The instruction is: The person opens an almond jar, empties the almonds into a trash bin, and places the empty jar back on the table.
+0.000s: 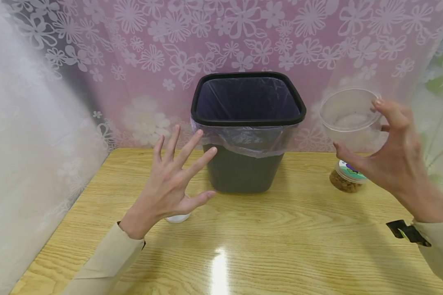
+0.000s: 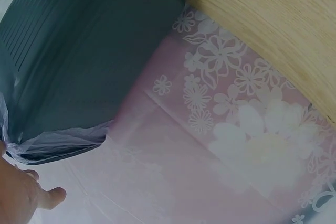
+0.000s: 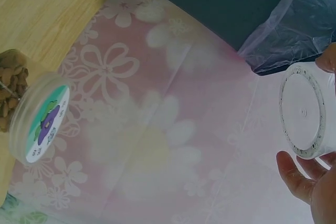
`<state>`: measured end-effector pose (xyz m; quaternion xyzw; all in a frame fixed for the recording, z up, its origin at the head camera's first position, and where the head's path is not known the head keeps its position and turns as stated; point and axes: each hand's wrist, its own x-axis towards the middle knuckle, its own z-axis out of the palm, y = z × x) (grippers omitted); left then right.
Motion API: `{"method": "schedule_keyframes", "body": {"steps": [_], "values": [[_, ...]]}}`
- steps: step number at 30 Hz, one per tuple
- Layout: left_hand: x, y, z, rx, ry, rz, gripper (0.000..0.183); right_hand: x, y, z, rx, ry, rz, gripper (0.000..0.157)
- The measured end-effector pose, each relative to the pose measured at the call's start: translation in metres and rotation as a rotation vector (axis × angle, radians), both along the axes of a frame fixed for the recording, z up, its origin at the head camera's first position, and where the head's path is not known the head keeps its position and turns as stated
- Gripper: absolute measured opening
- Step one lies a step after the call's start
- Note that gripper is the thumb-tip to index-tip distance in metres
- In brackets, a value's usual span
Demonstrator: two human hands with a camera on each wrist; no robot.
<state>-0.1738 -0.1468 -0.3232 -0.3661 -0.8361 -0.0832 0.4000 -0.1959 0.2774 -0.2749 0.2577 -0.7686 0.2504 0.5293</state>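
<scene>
Head view: one clear plastic container, empty, held up in the air to the right of the bin and tipped so its open mouth faces left and toward the camera. Right hand holds it with spread fingertips curled round its wall; the right wrist view shows its round base between a fingertip at the top and others below. Container hangs just beside the bin's right rim corner, apart from it, with open air beneath down to the tabletop. One dark bin, black rim, lined with a thin translucent bag folded over the outside; it stands at the back edge of the wooden table, against a pink flowered curtain. Left hand hovers flat and empty, fingers straight and fanned, tips just short of the bin's left wall. Under that hand, one white round lid lies on the table, mostly hidden. One jar of brown pieces with a labelled lid stands directly below the held container, near the right back edge. Wide bare tabletop in front of the bin; white cloth closes the left side.
</scene>
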Motion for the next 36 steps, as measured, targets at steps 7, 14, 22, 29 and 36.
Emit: {"method": "schedule_keyframes", "body": {"steps": [7,14,22,29,36], "values": [[0.003,-0.003,-0.002,-0.011,-0.009,0.0,0.075,0.004,0.002,-0.009,0.015,-0.026,0.003,0.087],[0.007,-0.004,-0.006,-0.022,-0.019,0.009,0.074,0.008,0.007,-0.017,0.052,-0.05,0.021,0.086],[0.008,-0.005,-0.009,-0.022,-0.033,-0.003,0.074,0.012,0.009,-0.025,0.07,-0.058,0.027,0.088],[0.01,-0.007,-0.012,-0.022,-0.055,-0.013,0.074,0.016,0.003,-0.031,0.025,-0.03,0.072,0.084],[0.012,-0.008,-0.018,-0.031,-0.069,-0.01,0.074,0.02,0.002,-0.039,0.047,-0.031,0.089,0.082]]}}
